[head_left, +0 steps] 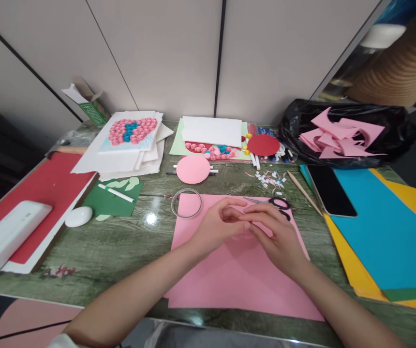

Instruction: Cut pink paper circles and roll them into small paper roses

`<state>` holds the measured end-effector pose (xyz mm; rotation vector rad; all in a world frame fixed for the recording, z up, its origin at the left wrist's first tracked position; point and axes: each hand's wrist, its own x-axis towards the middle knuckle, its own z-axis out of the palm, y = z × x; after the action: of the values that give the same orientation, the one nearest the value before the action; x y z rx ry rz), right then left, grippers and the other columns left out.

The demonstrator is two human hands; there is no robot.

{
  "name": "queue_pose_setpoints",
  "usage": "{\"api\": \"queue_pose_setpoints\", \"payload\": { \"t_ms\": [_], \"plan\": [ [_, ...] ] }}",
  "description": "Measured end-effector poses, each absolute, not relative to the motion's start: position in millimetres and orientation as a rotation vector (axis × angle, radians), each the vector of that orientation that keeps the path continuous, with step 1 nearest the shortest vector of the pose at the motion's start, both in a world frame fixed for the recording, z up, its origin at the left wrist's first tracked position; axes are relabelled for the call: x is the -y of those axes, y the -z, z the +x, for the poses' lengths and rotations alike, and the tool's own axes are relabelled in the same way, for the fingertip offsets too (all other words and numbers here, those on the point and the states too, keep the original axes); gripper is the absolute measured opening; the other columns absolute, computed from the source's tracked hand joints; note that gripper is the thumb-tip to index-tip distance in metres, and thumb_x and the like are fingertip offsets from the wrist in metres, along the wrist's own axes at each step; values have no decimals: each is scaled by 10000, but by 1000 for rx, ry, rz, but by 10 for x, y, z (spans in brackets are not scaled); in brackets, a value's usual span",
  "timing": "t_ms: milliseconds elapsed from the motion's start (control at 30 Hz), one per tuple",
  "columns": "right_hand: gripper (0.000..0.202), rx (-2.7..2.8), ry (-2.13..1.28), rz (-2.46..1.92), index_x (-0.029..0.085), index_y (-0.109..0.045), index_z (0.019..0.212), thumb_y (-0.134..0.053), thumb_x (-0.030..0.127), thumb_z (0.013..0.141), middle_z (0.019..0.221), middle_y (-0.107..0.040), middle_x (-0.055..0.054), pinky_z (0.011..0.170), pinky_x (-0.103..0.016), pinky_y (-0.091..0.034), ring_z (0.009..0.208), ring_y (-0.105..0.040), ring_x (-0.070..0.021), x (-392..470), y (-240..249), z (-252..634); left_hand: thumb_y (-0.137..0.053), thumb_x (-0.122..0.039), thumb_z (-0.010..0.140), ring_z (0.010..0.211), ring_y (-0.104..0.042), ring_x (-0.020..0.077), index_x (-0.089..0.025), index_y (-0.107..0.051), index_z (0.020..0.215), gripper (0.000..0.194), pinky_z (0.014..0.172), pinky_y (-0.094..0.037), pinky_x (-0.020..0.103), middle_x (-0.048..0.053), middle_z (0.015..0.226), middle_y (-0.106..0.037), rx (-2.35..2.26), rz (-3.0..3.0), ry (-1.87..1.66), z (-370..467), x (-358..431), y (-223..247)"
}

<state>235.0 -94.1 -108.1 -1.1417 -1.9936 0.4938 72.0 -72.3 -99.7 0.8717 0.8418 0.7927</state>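
Note:
Above a large sheet of pink paper (244, 285) my left hand (222, 217) and my right hand (275, 232) meet, their fingertips together. The left fingers and thumb curl into a loop. My right thumb and fingers close in at the left thumb's tip; whatever lies between them is hidden or too small to make out. Scissors (278, 203) with black handles rest on the sheet's far edge, partly behind my right hand. A metal ring (173, 207) overlaps the sheet's far left corner. Beyond it, a pink paper oval (193, 169) lies over some pens.
On the right are blue paper (385, 241), a phone (331, 191), a pencil (304, 192) and a black bag (291, 130) of pink scraps. Paper bits (269, 179) lie centrally. Leftward are a rosette-covered picture (131, 130), green paper (110, 205), a mouse (79, 217) and a white device (12, 237).

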Motion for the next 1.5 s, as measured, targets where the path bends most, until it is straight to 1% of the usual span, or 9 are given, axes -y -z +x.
{"api": "queue_pose_setpoints", "payload": {
  "t_ms": [67,133,300,433,767,1000,1133,1233,1500],
  "plan": [
    [230,2024,-516,-1132,249,-639,1037,-498,149,886,1050,-612,-62,867,-336,-466,1015,-562,-184,937,1104,2355,-711,-177,672,662,-578,105,-194,-572,979,337,559,-461,210,-9,745,-627,-855,906,-795,718,724,987],
    [234,2009,-505,-1138,259,-649,1040,-499,164,887,1041,-615,-61,854,-342,-472,1005,-569,-189,933,1121,2363,-717,-187,668,658,-585,118,-198,-566,993,359,535,-461,217,-3,759,-631,-842,910,-795,719,729,981],
    [136,1888,-426,-1218,272,-679,869,-597,174,821,924,-613,-38,771,-361,-479,899,-588,-199,933,1122,2383,-752,-204,642,714,-625,150,-190,-571,986,389,633,-483,273,15,777,-663,-764,875,-799,743,755,987],
    [65,1841,-427,-1240,253,-649,741,-652,199,777,877,-600,-29,753,-367,-463,861,-581,-202,934,1098,2382,-770,-168,619,719,-620,138,-179,-582,978,405,713,-474,293,16,763,-669,-740,856,-824,760,767,1019],
    [199,1843,-428,-1200,227,-514,629,-668,229,755,786,-588,-11,686,-338,-438,788,-568,-195,933,1070,2353,-762,-128,618,785,-605,134,-165,-590,991,413,770,-445,284,23,787,-658,-753,824,-761,770,785,1027],
    [167,1902,-345,-1186,230,-528,642,-648,187,751,769,-587,-10,672,-332,-439,774,-560,-191,935,1050,2334,-764,-145,612,742,-594,126,-166,-609,959,380,751,-438,278,8,744,-647,-767,778,-772,776,793,1026],
    [92,1974,-240,-1173,237,-587,759,-621,153,769,805,-606,-27,722,-366,-435,809,-555,-206,943,1053,2349,-754,-149,626,681,-579,113,-166,-603,971,377,709,-431,269,3,724,-650,-773,734,-809,747,766,1034],
    [113,1982,-198,-1163,244,-620,824,-599,139,787,833,-620,-37,749,-383,-435,822,-565,-211,948,1063,2368,-749,-164,638,664,-574,107,-183,-602,989,381,699,-427,270,2,753,-656,-774,724,-810,725,748,1049],
    [119,1952,-216,-1193,256,-647,853,-594,156,815,863,-627,-38,778,-386,-448,842,-578,-204,952,1081,2369,-736,-190,659,683,-584,111,-191,-603,991,358,718,-428,276,2,760,-654,-789,743,-798,714,723,1060]
  ]
}}
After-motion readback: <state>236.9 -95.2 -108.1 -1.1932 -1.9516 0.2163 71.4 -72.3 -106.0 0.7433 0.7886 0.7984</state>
